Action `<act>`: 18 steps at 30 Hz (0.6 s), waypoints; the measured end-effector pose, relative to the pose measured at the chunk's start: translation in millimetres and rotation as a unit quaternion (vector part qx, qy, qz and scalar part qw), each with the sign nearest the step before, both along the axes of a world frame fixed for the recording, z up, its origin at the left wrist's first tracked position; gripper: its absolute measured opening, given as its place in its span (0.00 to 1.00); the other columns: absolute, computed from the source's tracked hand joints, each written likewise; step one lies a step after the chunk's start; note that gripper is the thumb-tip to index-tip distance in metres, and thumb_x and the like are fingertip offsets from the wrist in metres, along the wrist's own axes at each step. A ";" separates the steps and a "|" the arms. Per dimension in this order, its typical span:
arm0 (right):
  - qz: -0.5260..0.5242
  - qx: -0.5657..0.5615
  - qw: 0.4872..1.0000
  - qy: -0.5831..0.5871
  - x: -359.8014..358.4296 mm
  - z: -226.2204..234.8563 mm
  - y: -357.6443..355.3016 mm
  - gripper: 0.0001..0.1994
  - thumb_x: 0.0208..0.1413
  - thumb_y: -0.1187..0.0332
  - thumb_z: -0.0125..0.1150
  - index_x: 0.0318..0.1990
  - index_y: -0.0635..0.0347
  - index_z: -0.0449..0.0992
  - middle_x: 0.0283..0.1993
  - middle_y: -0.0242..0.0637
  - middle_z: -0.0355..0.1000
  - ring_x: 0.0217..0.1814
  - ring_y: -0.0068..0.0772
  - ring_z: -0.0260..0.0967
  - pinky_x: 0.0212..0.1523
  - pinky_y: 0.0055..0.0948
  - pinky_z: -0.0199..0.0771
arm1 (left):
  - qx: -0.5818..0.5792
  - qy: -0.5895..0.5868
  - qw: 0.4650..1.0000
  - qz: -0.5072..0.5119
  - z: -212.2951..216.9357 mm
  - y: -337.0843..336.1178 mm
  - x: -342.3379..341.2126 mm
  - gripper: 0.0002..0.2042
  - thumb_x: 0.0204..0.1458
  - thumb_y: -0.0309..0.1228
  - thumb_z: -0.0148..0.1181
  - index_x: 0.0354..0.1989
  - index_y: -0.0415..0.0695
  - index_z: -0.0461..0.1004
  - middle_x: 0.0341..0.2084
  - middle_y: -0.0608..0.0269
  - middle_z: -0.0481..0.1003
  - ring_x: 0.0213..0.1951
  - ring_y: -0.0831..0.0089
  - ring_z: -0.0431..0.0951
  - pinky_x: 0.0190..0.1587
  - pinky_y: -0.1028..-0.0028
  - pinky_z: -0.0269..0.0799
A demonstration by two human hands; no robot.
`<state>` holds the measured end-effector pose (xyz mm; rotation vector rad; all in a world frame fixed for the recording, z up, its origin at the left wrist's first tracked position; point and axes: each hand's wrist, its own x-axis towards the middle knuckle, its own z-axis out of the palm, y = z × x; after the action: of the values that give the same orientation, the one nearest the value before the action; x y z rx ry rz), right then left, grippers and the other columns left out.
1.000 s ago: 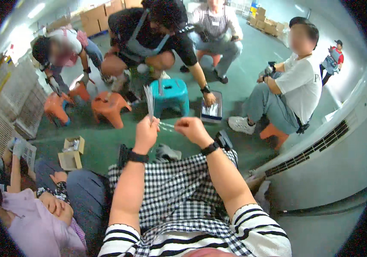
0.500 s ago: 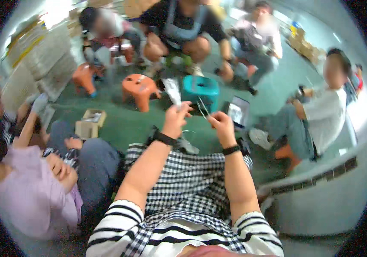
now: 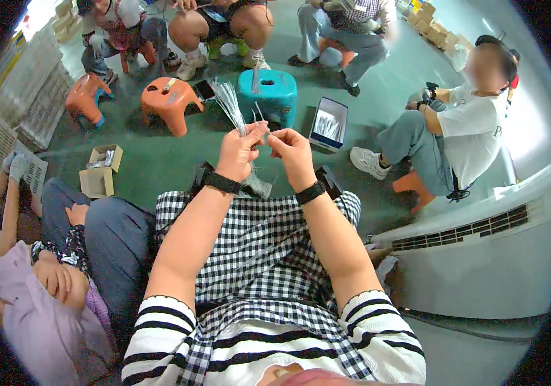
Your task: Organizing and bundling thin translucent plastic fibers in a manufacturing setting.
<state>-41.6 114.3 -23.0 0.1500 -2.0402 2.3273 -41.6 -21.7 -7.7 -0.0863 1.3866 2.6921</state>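
My left hand (image 3: 235, 154) is closed round a fanned bundle of thin silver strips (image 3: 229, 104), whose loose ends point up and away from me. Close against it, my right hand (image 3: 293, 156) is closed in a pinch, its fingertips meeting the left thumb. Between the two hands rises a thin silver piece with two prongs (image 3: 258, 112); its lower end is hidden by my fingers. A teal stool (image 3: 283, 82) stands just beyond the hands. Right of it, an open dark-blue box (image 3: 328, 128) holds more silver strips.
Orange stools (image 3: 171, 96) stand at the left, one with a phone (image 3: 204, 90) beside it. A small cardboard box (image 3: 97, 182) lies open on the green floor. Several people sit around me, one at the right (image 3: 481, 128). A white unit with a dark grille (image 3: 462, 228) is at the lower right.
My hands have come together; before, the right hand held the thin two-pronged piece apart from the left. The view has tipped downward, and the bundle is now sharp and fanned.
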 end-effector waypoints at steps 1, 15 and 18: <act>0.007 0.003 1.000 0.001 2.5 -1.0 -2.0 0.06 0.50 0.71 0.60 0.32 0.64 0.73 0.26 0.28 0.69 0.24 0.16 0.63 0.27 0.17 0.64 | 0.000 -0.002 1.000 -0.016 -2.7 -2.6 1.2 0.11 0.47 0.32 0.62 0.34 0.38 0.74 0.22 0.68 0.71 0.18 0.87 0.61 0.15 0.86 0.48; 0.019 0.027 0.999 0.028 9.4 11.9 -8.8 0.04 0.48 0.73 0.61 0.28 0.63 0.73 0.23 0.27 0.69 0.23 0.16 0.63 0.25 0.17 0.63 | -0.083 0.069 0.994 0.003 2.0 -15.9 0.0 0.09 0.49 0.33 0.60 0.30 0.38 0.74 0.22 0.69 0.71 0.19 0.88 0.63 0.16 0.87 0.51; 0.035 0.037 0.998 0.025 9.0 12.1 -5.0 0.04 0.47 0.73 0.60 0.27 0.63 0.73 0.23 0.28 0.69 0.23 0.17 0.63 0.25 0.17 0.63 | -0.113 0.066 0.991 -0.003 3.4 -17.1 0.0 0.09 0.48 0.33 0.61 0.30 0.39 0.75 0.20 0.71 0.70 0.18 0.88 0.62 0.16 0.87 0.50</act>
<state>-32.5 109.4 -10.9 0.2825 -2.1308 2.2635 -41.5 -38.9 -4.2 0.0779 1.7235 2.5650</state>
